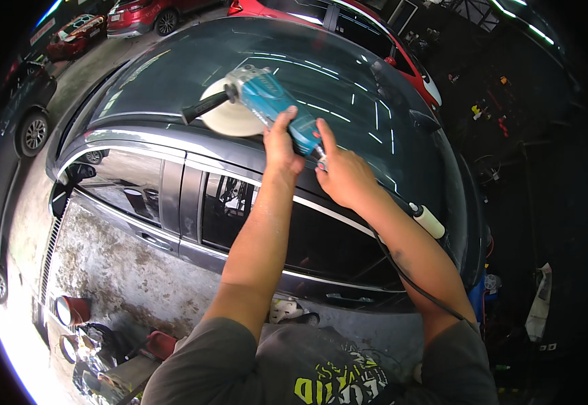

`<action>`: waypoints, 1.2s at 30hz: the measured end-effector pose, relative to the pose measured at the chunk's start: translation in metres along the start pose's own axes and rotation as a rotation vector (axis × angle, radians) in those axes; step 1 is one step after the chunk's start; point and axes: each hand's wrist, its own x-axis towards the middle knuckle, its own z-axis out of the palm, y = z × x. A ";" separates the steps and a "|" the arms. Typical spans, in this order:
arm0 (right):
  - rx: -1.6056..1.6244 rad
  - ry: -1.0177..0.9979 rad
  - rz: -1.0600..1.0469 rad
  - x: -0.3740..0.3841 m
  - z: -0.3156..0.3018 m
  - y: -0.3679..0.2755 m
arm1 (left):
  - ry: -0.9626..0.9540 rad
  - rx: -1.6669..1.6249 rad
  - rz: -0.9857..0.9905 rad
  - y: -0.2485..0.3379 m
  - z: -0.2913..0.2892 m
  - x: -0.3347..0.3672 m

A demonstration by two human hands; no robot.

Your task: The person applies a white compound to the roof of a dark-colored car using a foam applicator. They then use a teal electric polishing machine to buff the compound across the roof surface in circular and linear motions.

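Note:
Both arms reach out over the dark car roof with a teal rotary polisher. My left hand is closed round the middle of the polisher's body, thumb on top. At its rear end my right hand grips it, the index finger stretched along the casing. The round white polishing pad lies at the roof's near edge, partly hidden under the machine's head. A black side handle sticks out to the left, with no hand on it. The power cord runs back along my right forearm.
A cream bottle rests on the car by my right forearm. Red cars stand beyond the roof, and a dark car stands at left. Near the lower left are a reddish bucket and assorted clutter on the stained floor.

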 end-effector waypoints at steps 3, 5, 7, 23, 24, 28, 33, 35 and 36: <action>-0.024 0.030 -0.057 0.025 0.009 -0.005 | 0.036 -0.031 0.006 0.022 0.002 0.010; -0.062 0.043 -0.065 0.027 0.009 -0.015 | -0.001 -0.002 0.005 0.030 0.003 0.003; 0.012 -0.019 -0.010 0.028 0.002 -0.017 | -0.020 0.039 0.008 0.028 0.005 0.009; 0.090 0.303 0.413 -0.087 -0.023 0.212 | 0.287 1.877 1.196 0.158 -0.121 -0.011; 0.096 0.316 0.439 -0.096 -0.025 0.223 | 0.182 1.907 1.271 0.166 -0.125 -0.002; 0.174 0.248 0.579 -0.096 -0.039 0.211 | 0.166 2.036 1.194 0.170 -0.155 0.017; 0.143 0.231 0.532 -0.061 -0.047 0.195 | 0.160 2.016 1.228 0.160 -0.155 0.015; 0.117 0.245 0.441 -0.037 -0.045 0.193 | 0.139 1.985 1.230 0.159 -0.152 0.018; 0.100 0.251 0.390 -0.023 -0.044 0.190 | 0.147 1.992 1.215 0.158 -0.153 0.019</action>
